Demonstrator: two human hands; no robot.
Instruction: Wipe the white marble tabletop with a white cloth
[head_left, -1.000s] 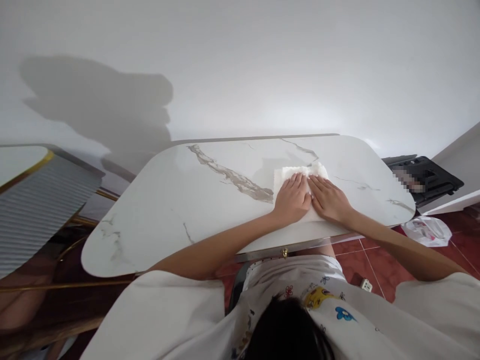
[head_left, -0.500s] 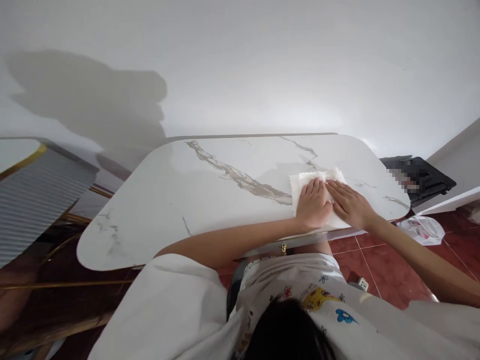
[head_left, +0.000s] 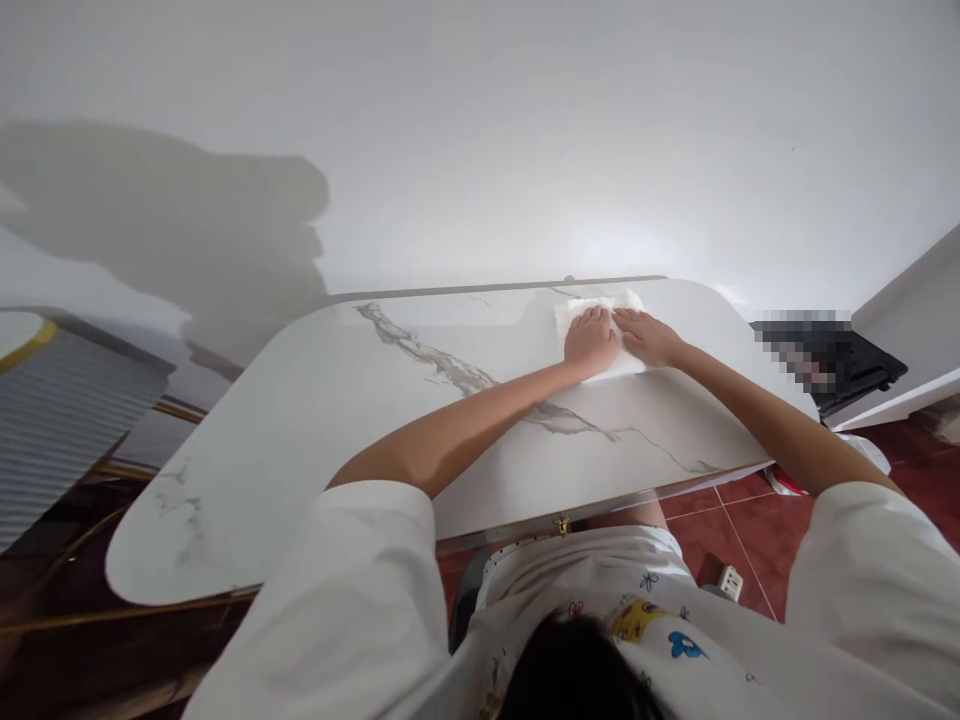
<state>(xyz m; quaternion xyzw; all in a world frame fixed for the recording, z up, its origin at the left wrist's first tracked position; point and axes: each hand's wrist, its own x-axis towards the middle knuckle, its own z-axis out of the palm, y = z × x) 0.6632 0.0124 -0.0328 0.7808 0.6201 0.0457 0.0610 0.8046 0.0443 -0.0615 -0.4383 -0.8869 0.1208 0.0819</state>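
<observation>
The white cloth (head_left: pixel 600 325) now lies near the far edge of the marble counter (head_left: pixel 337 420), in the upper middle of the frame, just right of centre. 1 second ago it sat close to the near edge, in front of the person's body; half a second ago it had slid to the right along that near side; now it has been pushed well away from the body, almost to the wall. The cloth has therefore covered the near strip, the right end and now the far strip of this part of the counter, which reads as a wiping stroke carried outward, with both arms stretched nearly straight to reach.

Both hands press flat on the cloth, side by side and touching or nearly so. The left hand (head_left: pixel 591 340) lies palm down with its fingers spread forward over the left half of the cloth; the right hand (head_left: pixel 649 338) lies palm down over the right half, fingers pointing up and left toward the other hand. Neither hand is clenched around the cloth; each pins it to the counter with an open palm.

The grey vein in the marble runs from the upper left of the counter down under the left forearm. Along the left edge of the frame stands a ribbed grey piece of furniture with a gold rim (head_left: pixel 67 420). At the right, beyond the counter's end, a black object (head_left: pixel 862 365) sits beside a blurred patch, and red floor tiles (head_left: pixel 720 540) show below with a small white plug (head_left: pixel 726 580) lying on them.
</observation>
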